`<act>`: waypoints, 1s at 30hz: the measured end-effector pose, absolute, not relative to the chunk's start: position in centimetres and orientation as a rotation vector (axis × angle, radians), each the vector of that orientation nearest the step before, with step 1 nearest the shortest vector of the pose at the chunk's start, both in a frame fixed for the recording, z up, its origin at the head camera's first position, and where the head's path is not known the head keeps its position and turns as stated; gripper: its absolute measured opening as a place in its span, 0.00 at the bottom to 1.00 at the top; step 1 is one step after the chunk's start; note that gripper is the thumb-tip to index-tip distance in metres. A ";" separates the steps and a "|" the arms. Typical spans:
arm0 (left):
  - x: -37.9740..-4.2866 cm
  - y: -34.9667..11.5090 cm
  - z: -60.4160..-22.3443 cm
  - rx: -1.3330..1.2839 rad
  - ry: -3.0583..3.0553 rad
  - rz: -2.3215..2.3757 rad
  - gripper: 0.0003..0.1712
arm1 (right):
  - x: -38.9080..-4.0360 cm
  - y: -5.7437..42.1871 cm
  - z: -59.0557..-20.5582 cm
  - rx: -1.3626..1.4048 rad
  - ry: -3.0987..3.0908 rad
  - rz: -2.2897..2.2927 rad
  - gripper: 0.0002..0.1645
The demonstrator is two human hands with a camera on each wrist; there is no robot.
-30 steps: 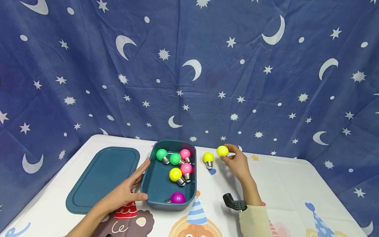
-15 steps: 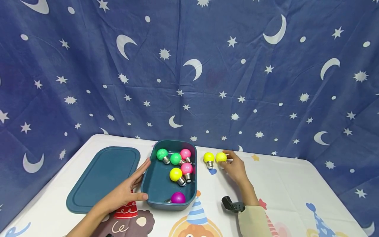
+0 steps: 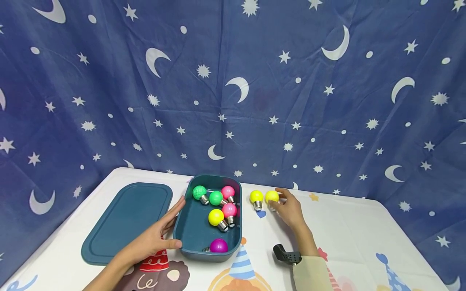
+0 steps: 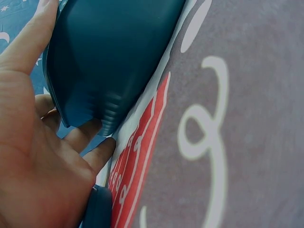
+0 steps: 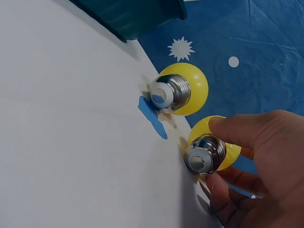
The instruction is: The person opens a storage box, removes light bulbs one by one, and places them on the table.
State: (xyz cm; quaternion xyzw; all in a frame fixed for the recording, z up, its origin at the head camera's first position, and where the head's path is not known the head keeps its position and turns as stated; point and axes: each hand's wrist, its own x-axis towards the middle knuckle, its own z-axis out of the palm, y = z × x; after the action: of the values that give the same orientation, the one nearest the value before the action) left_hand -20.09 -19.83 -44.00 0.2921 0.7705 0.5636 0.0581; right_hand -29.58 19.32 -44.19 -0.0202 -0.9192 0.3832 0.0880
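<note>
Between thumb and fingers my right hand (image 3: 289,209) holds a yellow light bulb (image 5: 197,129), its metal screw base at the tabletop. Just left of it a second yellow light bulb (image 3: 256,196) lies on the table, base toward me. My left hand (image 3: 153,238) rests along the left side of a dark teal box (image 3: 177,230), fingers extended and thumb at the near corner. Inside the box lie two green bulbs (image 3: 199,192), pink bulbs (image 3: 229,210), a yellow bulb (image 3: 216,217) and a purple bulb (image 3: 219,245). The left wrist view shows fingers against the box wall (image 4: 109,52).
A flat teal lid (image 3: 125,222) lies on the table left of the box. White cloth with cartoon prints (image 3: 349,238) covers the table. Behind it hangs a blue curtain (image 3: 233,81) with moons and stars. A black wrist camera (image 3: 285,254) sits at my right wrist.
My right hand has brought its yellow bulb left and down to the table, beside the other yellow one. My left hand keeps its place on the box. The head view has tilted up slightly.
</note>
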 end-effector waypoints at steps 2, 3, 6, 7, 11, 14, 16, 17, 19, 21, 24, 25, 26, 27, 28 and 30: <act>-20.0 -19.9 -44.1 0.891 2.322 1.712 0.54 | -29.4 19.4 -44.2 -0.052 -2.743 1.137 0.31; -19.9 -19.9 -44.2 0.887 2.315 1.713 0.53 | -29.3 19.4 -44.1 -0.048 -2.742 1.130 0.31; -19.8 -19.8 -44.3 0.881 2.303 1.725 0.53 | -28.9 19.5 -43.5 -0.020 -2.717 1.132 0.31; -19.8 -19.8 -44.3 0.877 2.306 1.726 0.53 | -28.8 19.5 -43.1 -0.007 -2.707 1.130 0.31; -19.8 -19.7 -44.1 0.864 2.321 1.731 0.53 | -28.4 19.3 -41.4 0.050 -2.653 1.115 0.30; -19.9 -19.8 -43.9 0.869 2.323 1.726 0.53 | -28.3 19.0 -40.3 0.103 -2.615 1.108 0.30; -20.0 -19.8 -43.9 0.872 2.323 1.717 0.54 | -28.1 18.9 -39.8 0.135 -2.596 1.132 0.30; -20.1 -19.8 -43.9 0.885 2.322 1.713 0.54 | -28.0 18.7 -39.5 0.153 -2.590 1.144 0.30; -20.1 -19.7 -43.9 0.890 2.316 1.706 0.54 | -27.8 18.4 -39.1 0.176 -2.581 1.177 0.30; -20.2 -19.7 -43.9 0.888 2.321 1.697 0.55 | -27.7 17.8 -38.8 0.198 -2.588 1.225 0.30; -20.2 -19.7 -43.9 0.885 2.332 1.691 0.55 | -27.6 16.3 -38.8 0.256 -2.592 1.300 0.30; -20.2 -19.7 -43.9 0.887 2.339 1.689 0.55 | -27.5 15.7 -38.8 0.273 -2.594 1.340 0.29; -20.2 -19.8 -43.9 0.887 2.346 1.688 0.55 | -27.4 15.2 -38.7 0.296 -2.587 1.388 0.28; -20.2 -19.8 -43.9 0.895 2.355 1.684 0.55 | -27.3 14.6 -38.7 0.319 -2.578 1.440 0.27; -20.2 -19.8 -43.9 0.899 2.360 1.683 0.55 | -27.2 14.1 -38.6 0.342 -2.567 1.492 0.26; -20.2 -19.9 -43.9 0.887 2.361 1.685 0.55 | -26.7 13.1 -38.3 0.390 -2.544 1.610 0.24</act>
State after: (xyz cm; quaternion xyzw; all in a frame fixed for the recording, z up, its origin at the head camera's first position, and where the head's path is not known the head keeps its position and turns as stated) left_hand -20.15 -19.89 -43.94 0.2919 0.7773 0.5547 0.0543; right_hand -26.72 13.13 -38.28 0.1282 -0.8369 0.5295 0.0530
